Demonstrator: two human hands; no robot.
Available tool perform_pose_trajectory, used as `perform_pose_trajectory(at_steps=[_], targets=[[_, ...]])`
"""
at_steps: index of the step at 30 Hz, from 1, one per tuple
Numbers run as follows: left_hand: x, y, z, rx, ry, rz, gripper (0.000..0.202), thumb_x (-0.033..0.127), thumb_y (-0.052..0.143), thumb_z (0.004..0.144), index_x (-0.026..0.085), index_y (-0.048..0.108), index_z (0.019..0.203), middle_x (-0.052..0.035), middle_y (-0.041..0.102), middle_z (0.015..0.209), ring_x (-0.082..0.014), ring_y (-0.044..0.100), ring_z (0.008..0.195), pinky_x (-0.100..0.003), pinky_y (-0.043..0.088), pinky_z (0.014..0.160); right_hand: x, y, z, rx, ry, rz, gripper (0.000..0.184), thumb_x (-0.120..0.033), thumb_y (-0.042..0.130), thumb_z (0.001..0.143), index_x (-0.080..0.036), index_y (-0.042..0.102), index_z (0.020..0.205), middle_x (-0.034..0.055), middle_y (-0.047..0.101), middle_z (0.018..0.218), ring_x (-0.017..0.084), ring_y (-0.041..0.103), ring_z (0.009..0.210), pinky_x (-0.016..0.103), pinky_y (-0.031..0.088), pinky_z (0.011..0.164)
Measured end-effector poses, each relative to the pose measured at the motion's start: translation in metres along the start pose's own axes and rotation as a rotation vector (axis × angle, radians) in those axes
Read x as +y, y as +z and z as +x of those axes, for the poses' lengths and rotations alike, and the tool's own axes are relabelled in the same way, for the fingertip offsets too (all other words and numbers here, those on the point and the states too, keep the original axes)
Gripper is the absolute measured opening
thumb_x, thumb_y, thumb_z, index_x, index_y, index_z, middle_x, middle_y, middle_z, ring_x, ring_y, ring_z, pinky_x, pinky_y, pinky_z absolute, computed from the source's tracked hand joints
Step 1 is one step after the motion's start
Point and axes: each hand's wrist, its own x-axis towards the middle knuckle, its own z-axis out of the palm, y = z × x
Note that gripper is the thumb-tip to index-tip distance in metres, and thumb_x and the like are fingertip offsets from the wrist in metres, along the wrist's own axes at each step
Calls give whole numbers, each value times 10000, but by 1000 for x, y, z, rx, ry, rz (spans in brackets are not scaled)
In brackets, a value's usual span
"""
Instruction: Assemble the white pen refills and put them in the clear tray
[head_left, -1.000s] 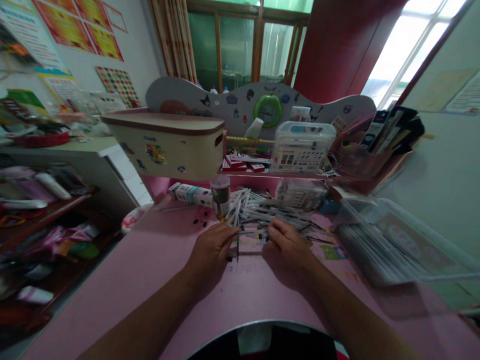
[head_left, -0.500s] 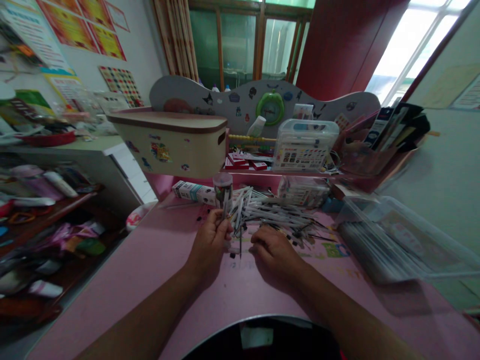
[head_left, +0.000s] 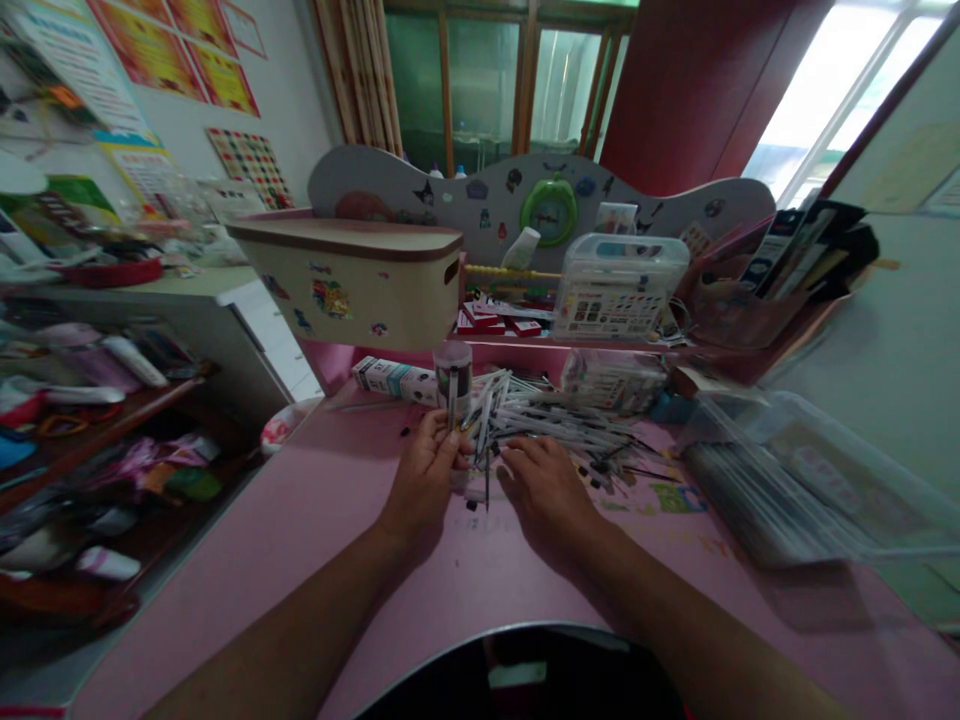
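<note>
My left hand (head_left: 425, 472) is closed round a slim white pen barrel (head_left: 452, 392) that stands upright between its fingers, just in front of a small clear jar (head_left: 453, 369). My right hand (head_left: 541, 483) rests palm down on the pink desk (head_left: 300, 540), fingers curled at the near edge of a loose pile of white pen barrels and dark refills (head_left: 555, 425); whether it grips one is hidden. A thin dark refill (head_left: 486, 482) lies between the two hands.
A cream lidded box (head_left: 352, 278) stands behind the jar, a long white carton (head_left: 394, 379) beside it. Clear plastic cases (head_left: 619, 285) sit at the back, and a large clear bin (head_left: 795, 480) at the right. Cluttered shelves (head_left: 90, 420) line the left.
My left hand has lifted a pen barrel from the desk and holds it upright near the jar. My right hand slid left toward the pile's near edge.
</note>
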Motion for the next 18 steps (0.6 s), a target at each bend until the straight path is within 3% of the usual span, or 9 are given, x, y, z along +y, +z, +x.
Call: perform_pose_trajectory(at_steps=[6, 10, 14, 18], targets=[[2, -1, 1, -77, -168, -187, 225, 300, 638, 848, 219, 539, 1032, 17, 651, 822, -114, 600, 603, -216, 493, 497, 8, 5, 4, -99, -10, -189, 195, -239, 516, 1021, -192, 686, 938, 82, 694, 962, 244, 506, 906, 374, 361, 797], [2, -3, 3, -107, -251, -263, 197, 354, 651, 870, 192, 560, 937, -2, 671, 774, -130, 646, 627, -227, 517, 531, 3, 2, 4, -109, 5, -198, 137, -175, 572, 966, -181, 660, 862, 78, 669, 911, 235, 510, 892, 366, 365, 792], [0, -3, 6, -134, -287, -311, 259, 389, 734, 817, 161, 618, 863, -8, 673, 741, -105, 613, 585, -202, 485, 529, 1, -1, 0, -113, 36, -147, 100, -175, 565, 963, -167, 659, 929, 93, 659, 960, 242, 519, 911, 373, 384, 808], [1, -5, 8, -126, -297, -380, 313, 359, 834, 720, 155, 654, 876, -3, 681, 716, -106, 618, 585, -189, 480, 526, 3, -9, -2, -16, 102, 52, 196, -164, 539, 971, -177, 670, 1115, 95, 632, 1039, 233, 537, 980, 370, 403, 865]])
